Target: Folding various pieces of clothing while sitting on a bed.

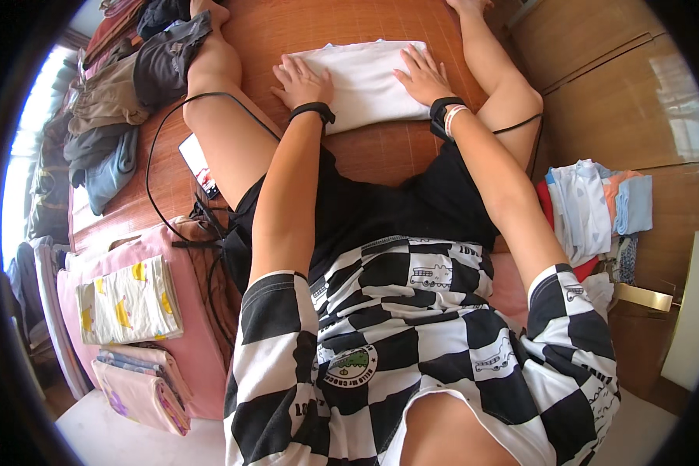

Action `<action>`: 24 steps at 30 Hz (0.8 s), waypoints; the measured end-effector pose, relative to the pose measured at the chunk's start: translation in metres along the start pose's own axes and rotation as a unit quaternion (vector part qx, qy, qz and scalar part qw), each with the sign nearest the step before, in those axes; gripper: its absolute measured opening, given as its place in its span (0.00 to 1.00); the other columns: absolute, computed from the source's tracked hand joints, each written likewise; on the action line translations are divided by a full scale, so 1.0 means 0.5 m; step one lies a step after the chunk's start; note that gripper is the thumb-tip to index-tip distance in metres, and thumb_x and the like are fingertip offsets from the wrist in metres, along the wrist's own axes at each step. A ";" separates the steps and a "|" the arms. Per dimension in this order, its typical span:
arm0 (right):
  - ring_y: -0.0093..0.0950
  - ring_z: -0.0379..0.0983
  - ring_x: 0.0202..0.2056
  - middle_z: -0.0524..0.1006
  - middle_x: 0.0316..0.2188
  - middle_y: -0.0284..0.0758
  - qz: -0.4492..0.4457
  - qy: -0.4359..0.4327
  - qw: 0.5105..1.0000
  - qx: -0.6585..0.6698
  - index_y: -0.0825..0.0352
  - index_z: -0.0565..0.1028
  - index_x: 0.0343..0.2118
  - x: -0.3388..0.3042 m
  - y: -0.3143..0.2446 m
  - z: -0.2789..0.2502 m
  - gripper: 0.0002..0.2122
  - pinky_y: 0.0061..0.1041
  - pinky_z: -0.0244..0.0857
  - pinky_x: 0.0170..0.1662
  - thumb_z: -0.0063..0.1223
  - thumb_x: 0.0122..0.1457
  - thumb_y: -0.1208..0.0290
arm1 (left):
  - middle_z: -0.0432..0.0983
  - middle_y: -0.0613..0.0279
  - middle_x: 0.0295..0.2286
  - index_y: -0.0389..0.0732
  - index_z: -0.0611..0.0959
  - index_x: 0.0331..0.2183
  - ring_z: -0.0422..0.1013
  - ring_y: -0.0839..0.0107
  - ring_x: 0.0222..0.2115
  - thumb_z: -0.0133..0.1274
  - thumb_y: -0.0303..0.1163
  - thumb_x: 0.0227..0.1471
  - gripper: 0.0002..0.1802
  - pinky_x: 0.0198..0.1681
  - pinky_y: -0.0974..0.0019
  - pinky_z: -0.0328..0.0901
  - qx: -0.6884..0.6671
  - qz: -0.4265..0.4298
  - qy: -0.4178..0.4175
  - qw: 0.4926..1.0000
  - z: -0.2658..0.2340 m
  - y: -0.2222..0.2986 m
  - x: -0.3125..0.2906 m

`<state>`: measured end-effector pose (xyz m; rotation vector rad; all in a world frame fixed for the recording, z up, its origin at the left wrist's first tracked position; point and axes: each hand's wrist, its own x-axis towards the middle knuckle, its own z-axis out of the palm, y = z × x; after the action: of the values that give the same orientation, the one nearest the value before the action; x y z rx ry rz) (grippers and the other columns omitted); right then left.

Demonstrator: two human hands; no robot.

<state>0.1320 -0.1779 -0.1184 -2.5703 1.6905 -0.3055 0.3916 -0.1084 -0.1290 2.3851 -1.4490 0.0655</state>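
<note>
A white folded cloth (pixel 365 89), perhaps a garment, lies flat on the reddish-brown mat (pixel 373 151) between my legs. Resting on its left end is my left hand (pixel 303 83), fingers spread, a black band around the wrist. My right hand (pixel 425 76) lies flat on the opposite end with its fingers apart, wearing a black band and lighter bracelets at the wrist. Neither hand grips anything. Both palms press on the cloth's upper face, and its far edge shows slightly uneven.
Dark and brown folded clothes (pixel 113 105) line the left side. Nearer, a patterned folded cloth (pixel 128 299) sits on pink bedding (pixel 198 334). A black cable (pixel 149 171) loops by my left leg. Folded light clothes (pixel 586 206) are stacked at right, beside wooden cabinets (pixel 598 93).
</note>
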 end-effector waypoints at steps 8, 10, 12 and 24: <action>0.45 0.41 0.73 0.49 0.74 0.37 -0.027 0.119 0.990 0.064 0.57 0.60 0.69 0.037 0.036 0.006 0.33 0.61 0.37 0.69 0.44 0.66 0.44 | 0.71 0.42 0.48 0.35 0.74 0.49 0.68 0.45 0.51 0.55 0.43 0.53 0.27 0.53 0.46 0.67 -0.148 -0.115 0.058 0.981 -0.019 -0.054 0.054; 0.46 0.41 0.73 0.49 0.73 0.38 -0.039 0.148 0.985 0.078 0.57 0.60 0.68 0.036 0.042 -0.014 0.32 0.62 0.38 0.69 0.47 0.65 0.47 | 0.72 0.40 0.49 0.33 0.75 0.49 0.71 0.44 0.51 0.56 0.43 0.53 0.28 0.53 0.47 0.68 -0.221 -0.180 -0.020 0.958 -0.024 -0.061 0.061; 0.49 0.45 0.71 0.55 0.71 0.45 -0.032 0.163 0.983 0.074 0.63 0.63 0.66 0.029 0.042 -0.042 0.31 0.43 0.45 0.71 0.56 0.63 0.58 | 0.72 0.38 0.50 0.32 0.75 0.49 0.72 0.43 0.51 0.57 0.42 0.52 0.29 0.55 0.49 0.68 -0.230 -0.175 -0.031 0.957 -0.029 -0.066 0.063; 0.42 0.72 0.52 0.77 0.48 0.43 -0.087 0.130 0.981 0.111 0.66 0.77 0.47 0.010 0.011 -0.081 0.17 0.40 0.63 0.57 0.58 0.57 0.63 | 0.77 0.36 0.45 0.25 0.67 0.53 0.77 0.49 0.48 0.60 0.34 0.46 0.37 0.50 0.51 0.73 -0.173 -0.090 -0.149 0.969 -0.070 -0.012 0.013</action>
<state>0.1212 -0.1822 -0.0789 -2.6025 1.4004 -0.8234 0.4048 -0.1001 -0.0965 2.2847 -1.2315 -0.5670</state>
